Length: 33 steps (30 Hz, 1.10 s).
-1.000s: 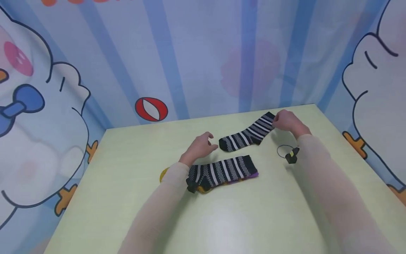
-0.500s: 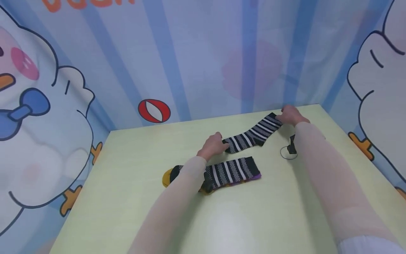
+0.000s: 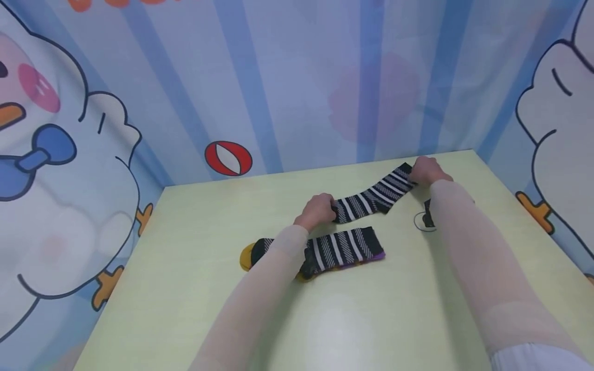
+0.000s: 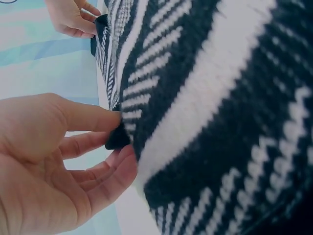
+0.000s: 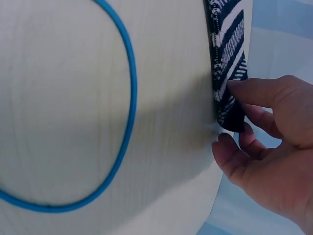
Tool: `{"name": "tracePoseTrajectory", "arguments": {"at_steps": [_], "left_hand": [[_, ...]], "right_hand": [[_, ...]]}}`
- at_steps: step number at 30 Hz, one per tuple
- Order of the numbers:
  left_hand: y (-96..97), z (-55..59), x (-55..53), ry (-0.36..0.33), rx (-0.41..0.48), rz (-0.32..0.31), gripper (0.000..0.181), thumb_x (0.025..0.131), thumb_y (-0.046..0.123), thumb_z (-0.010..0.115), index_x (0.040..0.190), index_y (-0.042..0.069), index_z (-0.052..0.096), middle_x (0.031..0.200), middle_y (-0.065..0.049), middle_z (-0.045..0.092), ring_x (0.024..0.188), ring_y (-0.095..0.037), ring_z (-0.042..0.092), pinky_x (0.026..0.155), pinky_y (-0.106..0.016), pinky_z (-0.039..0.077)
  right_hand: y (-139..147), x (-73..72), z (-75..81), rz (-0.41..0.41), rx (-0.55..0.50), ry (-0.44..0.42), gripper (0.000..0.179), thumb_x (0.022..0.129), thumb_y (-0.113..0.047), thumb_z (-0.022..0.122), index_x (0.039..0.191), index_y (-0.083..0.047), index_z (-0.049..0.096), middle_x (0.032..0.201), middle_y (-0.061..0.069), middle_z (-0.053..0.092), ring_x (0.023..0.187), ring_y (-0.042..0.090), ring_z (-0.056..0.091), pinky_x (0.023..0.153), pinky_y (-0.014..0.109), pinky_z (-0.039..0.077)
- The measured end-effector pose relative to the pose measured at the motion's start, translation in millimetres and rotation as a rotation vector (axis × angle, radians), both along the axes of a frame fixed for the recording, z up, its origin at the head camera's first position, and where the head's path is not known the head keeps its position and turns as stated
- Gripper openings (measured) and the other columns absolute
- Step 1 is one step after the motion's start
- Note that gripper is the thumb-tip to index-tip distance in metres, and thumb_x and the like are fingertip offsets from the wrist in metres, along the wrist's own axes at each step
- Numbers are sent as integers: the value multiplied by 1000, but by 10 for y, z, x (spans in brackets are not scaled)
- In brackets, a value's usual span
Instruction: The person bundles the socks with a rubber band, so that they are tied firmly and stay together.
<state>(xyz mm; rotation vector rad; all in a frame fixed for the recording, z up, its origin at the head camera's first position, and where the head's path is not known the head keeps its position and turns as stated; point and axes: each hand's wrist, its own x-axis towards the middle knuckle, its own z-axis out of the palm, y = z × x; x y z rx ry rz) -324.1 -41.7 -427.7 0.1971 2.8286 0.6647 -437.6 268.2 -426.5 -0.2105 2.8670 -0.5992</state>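
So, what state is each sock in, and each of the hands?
Far striped sock, laid out lengthwise, held at both ends.
Mustard-toed sock, lying flat, mostly covered.
Near striped sock, flat on top of it.
Left hand, pinching the far sock's toe.
Right hand, pinching its cuff.

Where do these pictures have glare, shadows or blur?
Head view: a pale glare on the table at the bottom middle, and a soft shadow just left of the right sleeve. Right wrist view: a broad shadow on the table beside the right hand, pinching a striped sock. Left wrist view: the backdrop looks soft and washed out; a nearer sock looms large, darkening toward the lower right corner.
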Motion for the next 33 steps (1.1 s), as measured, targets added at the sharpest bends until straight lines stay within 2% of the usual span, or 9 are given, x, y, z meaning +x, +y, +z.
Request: {"name": "tracePoseTrajectory", "arguments": {"at_steps": [5, 7, 10, 12, 17, 19, 22, 29, 33], "left_hand": [[-1, -2, 7, 14, -19, -10, 34, 94, 0, 60, 127, 5, 63, 125, -8, 65, 106, -21, 61, 88, -34, 51], [2, -1, 8, 19, -16, -16, 33, 93, -2, 60, 125, 6, 64, 123, -8, 65, 102, -21, 60, 87, -34, 51], [4, 3, 12, 15, 0, -25, 31, 92, -4, 59, 121, 6, 62, 120, -7, 63, 100, -20, 56, 86, -33, 49], [7, 13, 17, 8, 17, -34, 30, 92, -5, 58, 120, 6, 62, 117, -7, 62, 97, -19, 54, 83, -32, 48], [-12, 42, 23, 13, 70, -65, 27, 93, -6, 54, 116, 5, 63, 111, -8, 62, 86, -20, 51, 73, -30, 43], [-34, 52, 25, 15, 95, -69, 27, 93, -5, 54, 116, 5, 64, 113, -8, 63, 86, -19, 52, 72, -30, 43], [-77, 65, 29, 19, 120, -60, 28, 95, -4, 53, 117, 6, 65, 118, -9, 64, 90, -19, 55, 73, -30, 43], [-174, 110, -6, 73, 184, 26, 26, 93, -2, 55, 114, 7, 67, 122, -10, 63, 85, -21, 55, 71, -30, 43], [-230, 148, -4, 79, 275, 79, 25, 93, 1, 59, 117, 4, 63, 123, -12, 61, 90, -22, 56, 73, -32, 47]], "right_hand": [[-5, 35, 18, 30, -74, 23, 13, 83, 0, 59, 71, -2, 53, 67, 4, 45, 65, 21, 40, 63, 35, 38], [-15, 48, 24, 27, -90, 12, 4, 83, 2, 60, 84, 6, 61, 78, 11, 54, 70, 23, 47, 64, 36, 43], [-32, 69, 33, 32, -84, -18, 23, 85, 3, 57, 104, 15, 61, 97, 27, 60, 82, 32, 56, 73, 42, 50], [-34, 88, 38, 37, -78, -15, 35, 87, 2, 57, 119, 16, 59, 118, 33, 59, 100, 40, 58, 85, 49, 51], [-17, 102, 13, 21, -79, 56, 36, 92, -1, 46, 119, 15, 62, 123, 34, 59, 114, 48, 54, 95, 53, 46], [-5, 97, -1, 11, -94, 113, 36, 89, 0, 44, 113, 12, 67, 118, 32, 62, 113, 48, 55, 93, 51, 48], [6, 106, 22, -2, -165, 133, 39, 85, 5, 42, 112, 10, 69, 120, 32, 62, 117, 49, 52, 93, 50, 48], [-1, 140, 191, 29, -275, 68, 46, 82, 9, 41, 123, 14, 61, 131, 36, 53, 118, 44, 51, 78, 39, 45], [6, 136, 255, 48, -308, 31, 47, 83, 10, 43, 128, 15, 56, 133, 37, 51, 120, 46, 50, 80, 39, 49]]}}
